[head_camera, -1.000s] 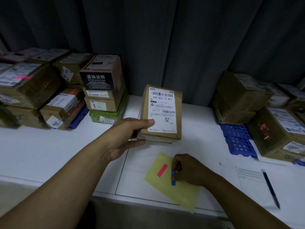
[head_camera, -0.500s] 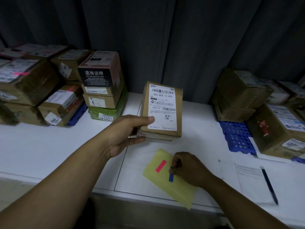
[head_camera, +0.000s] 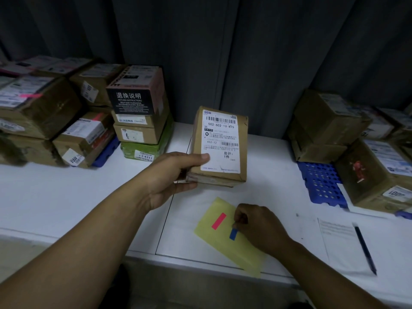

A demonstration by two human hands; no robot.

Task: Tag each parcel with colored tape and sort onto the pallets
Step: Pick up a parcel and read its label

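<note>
Fingers: right hand (head_camera: 258, 226) pinches blue tape strip (head_camera: 233, 234), lower centre; left hand (head_camera: 169, 177) clasps cardboard parcel (head_camera: 220, 141), mid-frame.
Handling: parcel looks light, rigid; tape flimsy, best peeled by its end.

Bare counter (head_camera: 66, 197) lies open at the left front. Box stacks (head_camera: 138, 112) crowd the back left, more boxes (head_camera: 330, 121) and a pallet (head_camera: 321, 181) the right.

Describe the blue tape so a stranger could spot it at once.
At the near edge of the table lies a yellow sheet. Two tape strips sit on it; the blue tape is the right one, pinched by the right hand. The pink tape beside it lies untouched.
</note>
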